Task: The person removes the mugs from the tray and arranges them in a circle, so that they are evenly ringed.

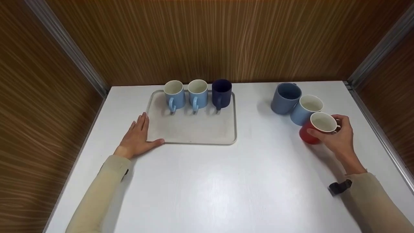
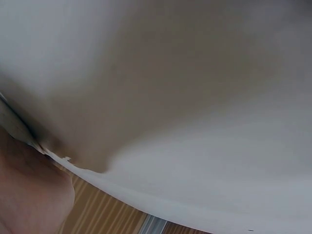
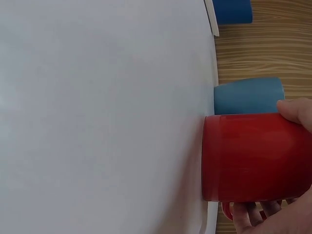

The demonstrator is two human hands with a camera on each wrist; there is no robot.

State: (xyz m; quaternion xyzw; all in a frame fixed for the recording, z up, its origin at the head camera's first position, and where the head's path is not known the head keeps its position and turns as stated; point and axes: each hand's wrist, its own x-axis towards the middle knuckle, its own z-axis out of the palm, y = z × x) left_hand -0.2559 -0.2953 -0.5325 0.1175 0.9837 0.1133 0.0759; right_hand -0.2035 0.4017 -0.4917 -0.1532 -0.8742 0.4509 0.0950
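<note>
On the right of the table, my right hand [image 1: 341, 139] grips a red mug [image 1: 309, 135] with a white inside, the thumb on the near side and the fingers around by the handle. The right wrist view shows the red mug [image 3: 258, 158] large, its base at the table surface. Just behind it stand a light blue mug [image 1: 299, 116] and a grey-blue mug [image 1: 282, 103]. My left hand [image 1: 136, 137] lies with straight fingers along the left edge of a pale tray [image 1: 194, 129], the thumb at its front corner. The left wrist view is mostly blurred table.
Along the tray's back edge stand two light blue mugs, the left one [image 1: 177, 101] and the middle one [image 1: 200, 99], beside a dark navy mug [image 1: 223, 95]. Their handles face me. Wood-grain panels [image 1: 207, 38] enclose the white table [image 1: 210, 187] at the back and sides.
</note>
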